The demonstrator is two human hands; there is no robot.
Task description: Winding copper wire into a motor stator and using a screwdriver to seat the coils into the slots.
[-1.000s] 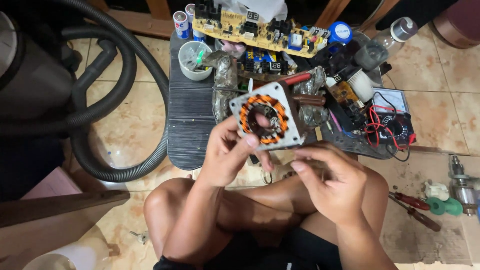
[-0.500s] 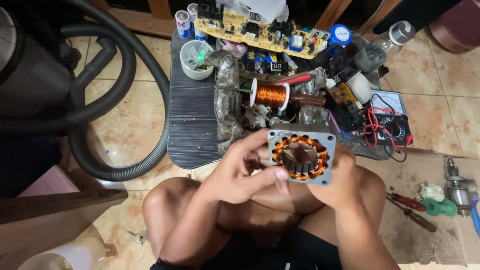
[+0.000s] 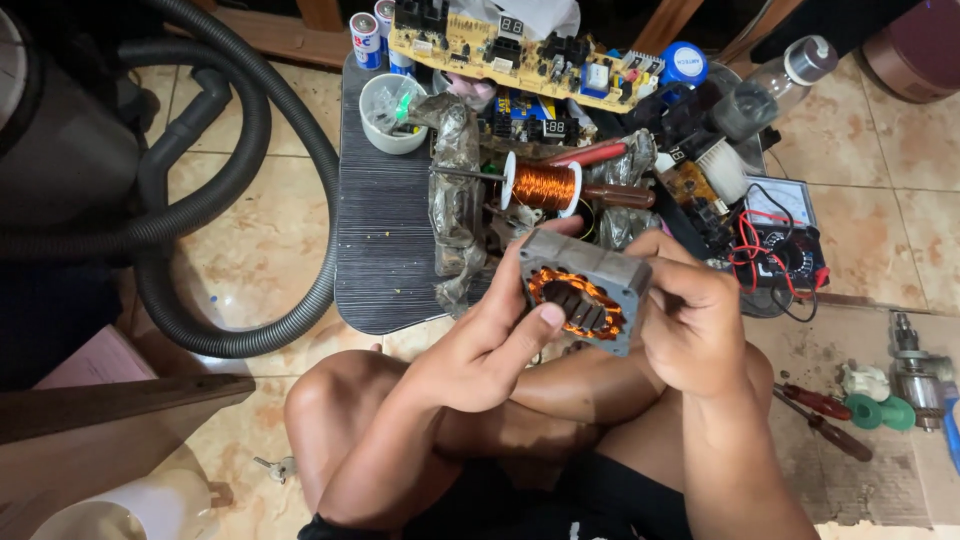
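Now we hold the motor stator [image 3: 583,293] lower and closer to our lap than a second ago, when it sat raised over the clutter with its square face flat toward us; half a second ago it had already dropped, and since then it has tilted so we see its grey edge along the top and the copper windings inside the ring. With it down, the spool of copper wire [image 3: 542,185] shows in full. Our left hand [image 3: 492,340] grips the stator from the left, its fingers [image 3: 545,318] closed on it with the thumb pressing on the face by the windings. Our right hand [image 3: 692,320] wraps the right side, fingers curled shut around the frame. The stator hangs between both hands above our crossed legs, just in front of the dark ribbed tabletop [image 3: 385,240].

Largest around us, the grey vacuum hose [image 3: 250,190] loops over the tiled floor at left. On the tabletop lies a long yellow circuit board [image 3: 520,60], then a multimeter [image 3: 785,240] with red and black leads at right. A small white cup [image 3: 390,115] holds something green and a few small bits we cannot make out. Two red-handled screwdrivers [image 3: 820,415] lie on the cardboard at right.
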